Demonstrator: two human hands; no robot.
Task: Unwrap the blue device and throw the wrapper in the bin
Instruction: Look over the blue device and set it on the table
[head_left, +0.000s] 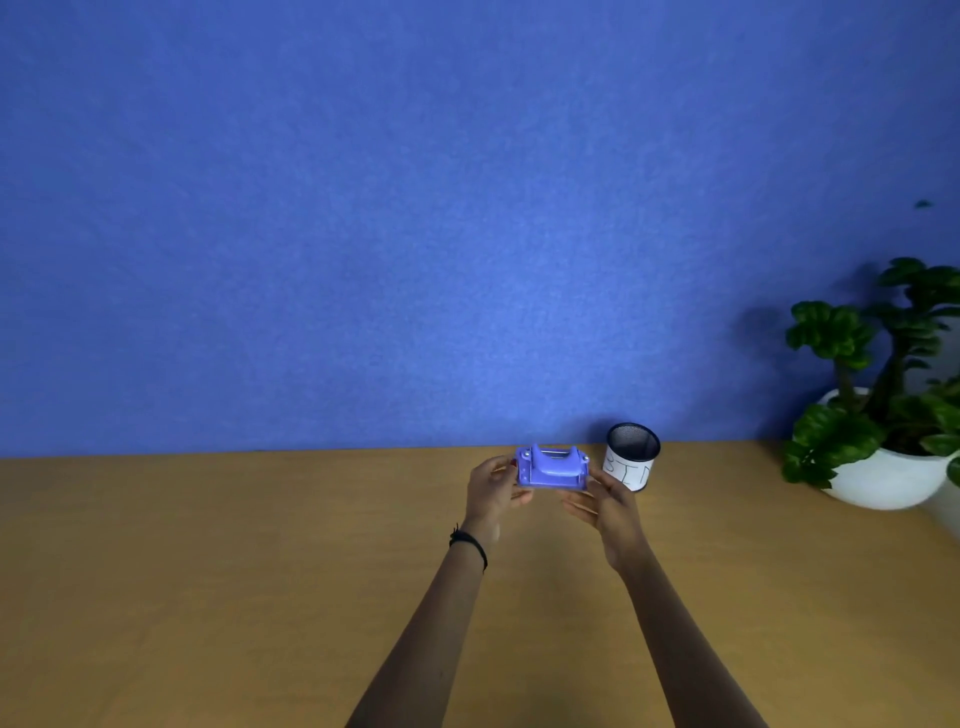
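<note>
A small blue plastic device (552, 467) is held above the wooden table between both hands. My left hand (492, 491) grips its left end and my right hand (608, 501) grips its right end. A wrapper on it is too faint to tell. Just behind my right hand stands the bin (631, 457), a black mesh cup with a white label reading "BIN", upright near the blue wall.
The wooden table (260, 571) runs up to a blue felt wall (415, 208). At the far right stands a green plant (883, 364) in a white pot (893, 480). A black band circles my left wrist.
</note>
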